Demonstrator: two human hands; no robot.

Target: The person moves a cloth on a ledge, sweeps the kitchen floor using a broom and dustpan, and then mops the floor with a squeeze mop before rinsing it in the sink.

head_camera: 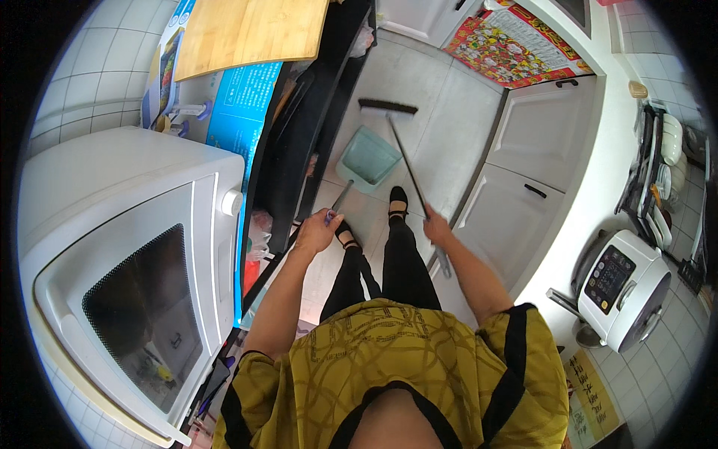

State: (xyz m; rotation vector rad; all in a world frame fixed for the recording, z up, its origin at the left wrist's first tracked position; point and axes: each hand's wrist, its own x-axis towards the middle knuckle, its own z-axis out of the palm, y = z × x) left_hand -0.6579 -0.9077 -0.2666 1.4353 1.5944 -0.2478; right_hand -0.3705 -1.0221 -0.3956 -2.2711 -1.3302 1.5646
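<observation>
My left hand (pixel 317 231) is closed round the upper end of the handle of a pale green plastic dustpan (pixel 368 158), whose pan rests on the tiled floor. In my right hand (pixel 437 224) is the thin dark handle of a broom (pixel 388 106); its grey end sticks out below the hand. The broom head, with dark bristles, lies on the floor just beyond the pan, apart from it. My feet in black shoes stand on the near side of the dustpan.
A black shelf rack (pixel 314 129) with bags borders the floor on the left, near a white microwave oven (pixel 129 269) and a wooden board (pixel 252 33). White cabinets (pixel 505 224) line the right, below a counter holding a white rice cooker (pixel 622 289).
</observation>
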